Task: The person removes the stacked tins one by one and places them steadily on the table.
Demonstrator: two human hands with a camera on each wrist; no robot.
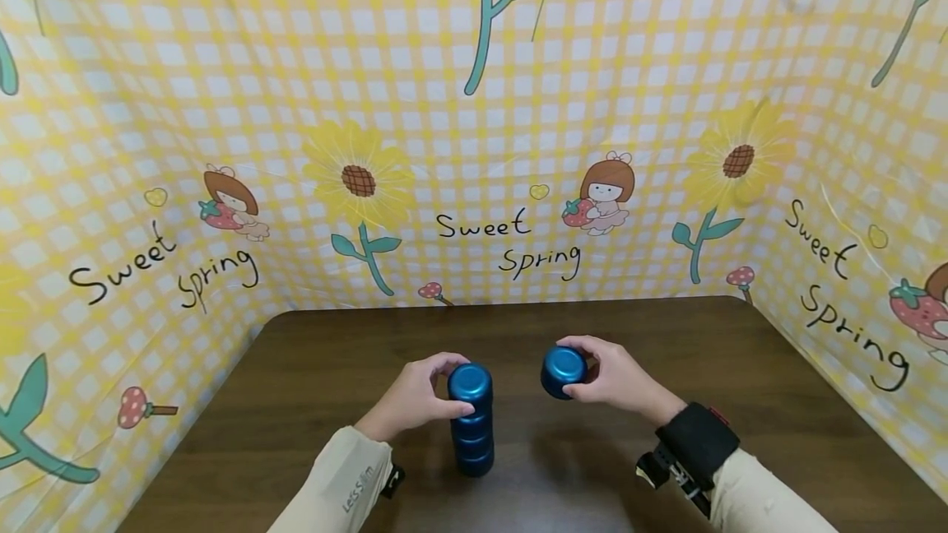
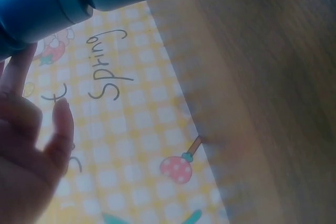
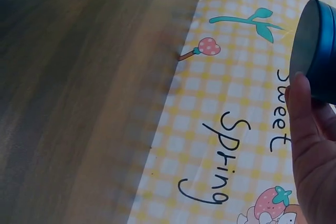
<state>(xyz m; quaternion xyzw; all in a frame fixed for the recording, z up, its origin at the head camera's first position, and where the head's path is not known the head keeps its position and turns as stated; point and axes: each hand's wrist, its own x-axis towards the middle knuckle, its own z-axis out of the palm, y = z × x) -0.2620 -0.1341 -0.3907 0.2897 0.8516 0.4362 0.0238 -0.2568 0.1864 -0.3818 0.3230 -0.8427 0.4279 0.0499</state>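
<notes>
A column of several blue metallic round tins [image 1: 472,426] stands upright on the brown table. My left hand [image 1: 418,397] holds its top tin from the left, thumb in front and fingers behind. In the left wrist view, one digit meets the tin's lower edge, while another stays apart from the column. To the right, my right hand [image 1: 618,377] grips a separate blue tin [image 1: 563,371] by its side, between thumb and fingers. The right wrist view shows that tin's flat grey underside [image 3: 307,40], clear of the tabletop.
The brown wooden table [image 1: 355,336] meets a yellow-and-white checked cloth [image 1: 474,146] at the back and sides, printed with flowers and lettering. Black straps with small devices [image 1: 696,442] are on the wrists. A shadow lies beneath the right hand.
</notes>
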